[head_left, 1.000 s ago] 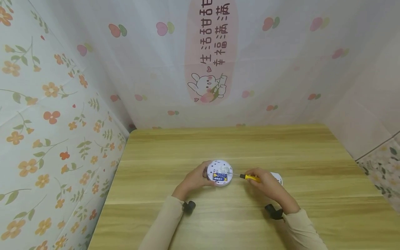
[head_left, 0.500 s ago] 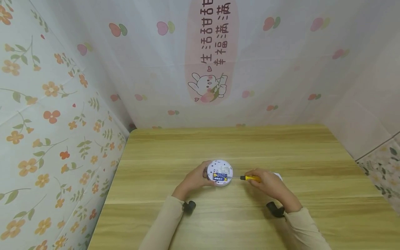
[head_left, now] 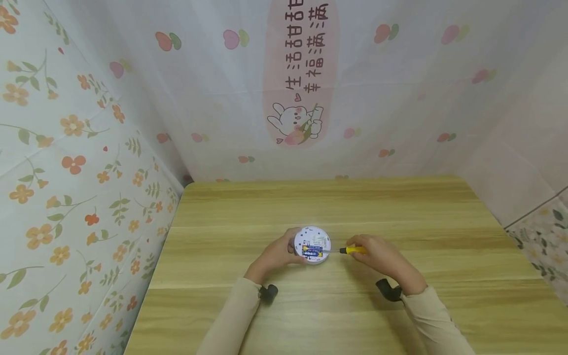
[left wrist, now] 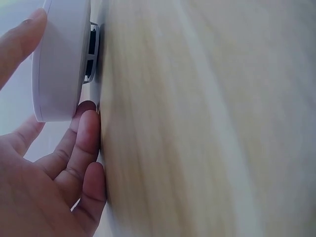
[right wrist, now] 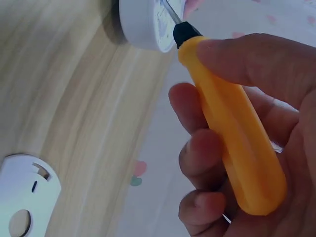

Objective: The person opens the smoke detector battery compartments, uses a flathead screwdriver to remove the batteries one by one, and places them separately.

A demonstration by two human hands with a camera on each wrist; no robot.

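Observation:
My left hand [head_left: 279,253] grips a round white smoke detector [head_left: 312,236] by its rim, with its back turned up. In the left wrist view, the thumb [left wrist: 22,39] lies on its edge, and the vented side faces the wooden table. Two blue-and-yellow batteries [head_left: 312,251] sit side by side in the detector's bay. My right hand [head_left: 379,255] holds a screwdriver [right wrist: 237,133] by its yellow handle, thumb near the black collar. The thin metal shaft points left, its tip at the right end of the batteries.
A white mounting plate [right wrist: 15,185] with a round hole and slots lies on the table beside the right hand. The wooden table [head_left: 248,212] reaches back to a printed curtain [head_left: 213,98]. A floral curtain [head_left: 84,197] hangs along the left.
The screwdriver tip has shifted from the detector's right rim to the ends of the batteries. My right hand now hides the mounting plate in the head view. The left hand stays put.

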